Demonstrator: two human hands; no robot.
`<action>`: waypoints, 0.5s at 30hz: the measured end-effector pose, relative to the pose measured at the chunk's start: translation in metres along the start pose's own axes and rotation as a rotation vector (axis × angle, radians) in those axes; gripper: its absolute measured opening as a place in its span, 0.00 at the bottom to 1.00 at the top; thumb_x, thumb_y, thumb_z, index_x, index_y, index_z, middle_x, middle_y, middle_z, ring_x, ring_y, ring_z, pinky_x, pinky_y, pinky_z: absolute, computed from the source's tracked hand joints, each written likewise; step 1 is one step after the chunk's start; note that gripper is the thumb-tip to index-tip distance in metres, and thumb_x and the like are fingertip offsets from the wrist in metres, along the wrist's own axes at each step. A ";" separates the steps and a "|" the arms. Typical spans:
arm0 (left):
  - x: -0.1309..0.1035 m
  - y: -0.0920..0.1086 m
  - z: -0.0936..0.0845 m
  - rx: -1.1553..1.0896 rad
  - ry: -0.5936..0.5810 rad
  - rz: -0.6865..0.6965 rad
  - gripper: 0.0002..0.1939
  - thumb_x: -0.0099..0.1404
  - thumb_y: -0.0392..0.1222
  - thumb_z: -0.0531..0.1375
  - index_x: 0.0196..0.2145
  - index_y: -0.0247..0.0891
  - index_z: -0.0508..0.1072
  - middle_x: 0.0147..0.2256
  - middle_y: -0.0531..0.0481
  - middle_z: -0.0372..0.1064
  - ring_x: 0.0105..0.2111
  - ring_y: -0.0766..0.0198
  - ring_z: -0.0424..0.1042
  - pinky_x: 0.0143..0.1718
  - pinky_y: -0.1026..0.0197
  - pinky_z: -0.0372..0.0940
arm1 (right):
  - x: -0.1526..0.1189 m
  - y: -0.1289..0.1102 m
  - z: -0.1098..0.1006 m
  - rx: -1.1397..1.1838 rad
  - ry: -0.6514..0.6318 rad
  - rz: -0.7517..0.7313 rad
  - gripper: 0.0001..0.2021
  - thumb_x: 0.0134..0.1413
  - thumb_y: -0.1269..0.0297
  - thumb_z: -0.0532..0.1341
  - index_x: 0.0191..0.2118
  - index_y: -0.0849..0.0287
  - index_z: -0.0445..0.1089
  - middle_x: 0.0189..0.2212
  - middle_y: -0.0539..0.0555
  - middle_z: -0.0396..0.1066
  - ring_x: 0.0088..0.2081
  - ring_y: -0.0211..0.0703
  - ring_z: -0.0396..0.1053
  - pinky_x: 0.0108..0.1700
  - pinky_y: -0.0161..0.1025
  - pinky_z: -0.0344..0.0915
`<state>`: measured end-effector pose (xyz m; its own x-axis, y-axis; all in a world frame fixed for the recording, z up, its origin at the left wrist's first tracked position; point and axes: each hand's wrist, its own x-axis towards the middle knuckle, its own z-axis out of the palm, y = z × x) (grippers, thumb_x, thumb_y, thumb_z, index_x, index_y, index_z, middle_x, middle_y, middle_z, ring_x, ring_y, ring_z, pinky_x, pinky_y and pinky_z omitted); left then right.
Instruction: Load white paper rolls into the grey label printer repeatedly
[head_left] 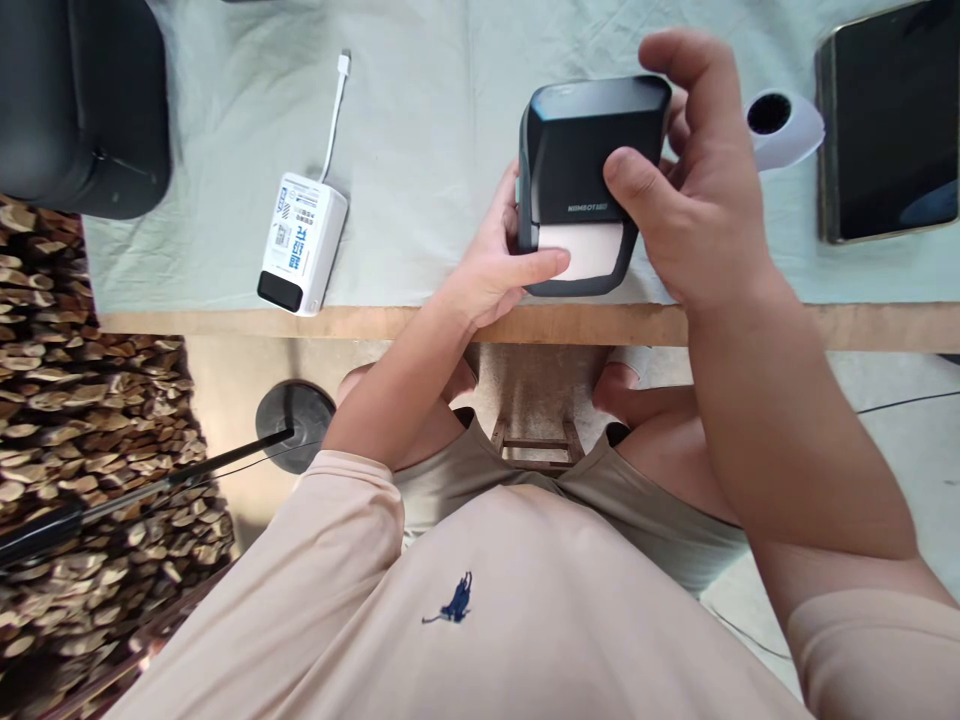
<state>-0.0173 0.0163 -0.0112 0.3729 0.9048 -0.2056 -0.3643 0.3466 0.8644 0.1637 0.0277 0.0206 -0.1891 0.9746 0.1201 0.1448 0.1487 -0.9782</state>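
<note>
A dark label printer (577, 180) with a pale panel at its lower end is held up over the table's front edge. My left hand (502, 255) grips its lower left side, thumb lying across the pale panel and fingers behind. At the printer's right side is my right hand (697, 190), its thumb on the dark cover and its index finger bent near the upper right corner. The other right fingers are partly hidden behind the printer. Just right of that hand lies a white object with a black round part (791, 145).
A white power bank (300, 245) with a short cable lies left on the cloth-covered table (420, 130). A black case (82, 110) stands at the far left, a dark tablet (892, 130) at the far right. Below left are a stand's round base (296, 410) and stacked firewood (90, 400).
</note>
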 end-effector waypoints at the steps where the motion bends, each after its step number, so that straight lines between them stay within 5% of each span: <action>1: -0.001 0.000 0.000 -0.021 -0.018 0.007 0.45 0.48 0.44 0.74 0.61 0.49 0.62 0.43 0.53 0.76 0.57 0.50 0.75 0.55 0.52 0.73 | 0.000 0.000 0.001 0.029 -0.015 0.031 0.33 0.55 0.55 0.62 0.62 0.57 0.52 0.58 0.54 0.62 0.48 0.25 0.65 0.42 0.25 0.68; 7: -0.005 0.004 0.006 -0.091 -0.111 0.086 0.17 0.64 0.52 0.65 0.49 0.50 0.71 0.45 0.50 0.76 0.58 0.51 0.74 0.48 0.54 0.75 | 0.000 0.002 0.001 0.162 -0.066 0.166 0.39 0.43 0.55 0.71 0.60 0.54 0.55 0.44 0.51 0.65 0.39 0.24 0.62 0.36 0.23 0.64; 11: -0.006 0.006 0.010 -0.068 -0.103 0.085 0.11 0.69 0.46 0.60 0.48 0.45 0.70 0.40 0.53 0.75 0.44 0.60 0.79 0.40 0.60 0.75 | -0.001 0.000 -0.001 0.149 -0.062 0.165 0.38 0.39 0.52 0.73 0.56 0.54 0.59 0.43 0.51 0.63 0.39 0.25 0.61 0.35 0.24 0.63; 15: -0.004 0.005 0.008 -0.058 -0.088 0.059 0.10 0.70 0.42 0.56 0.48 0.44 0.70 0.40 0.53 0.75 0.47 0.60 0.79 0.44 0.61 0.75 | -0.002 -0.003 -0.002 0.133 -0.068 0.173 0.40 0.38 0.51 0.74 0.56 0.55 0.58 0.42 0.51 0.63 0.36 0.24 0.60 0.31 0.24 0.61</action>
<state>-0.0136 0.0125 -0.0019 0.4216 0.8998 -0.1123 -0.4354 0.3095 0.8454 0.1651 0.0260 0.0239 -0.2387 0.9693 -0.0583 0.0522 -0.0472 -0.9975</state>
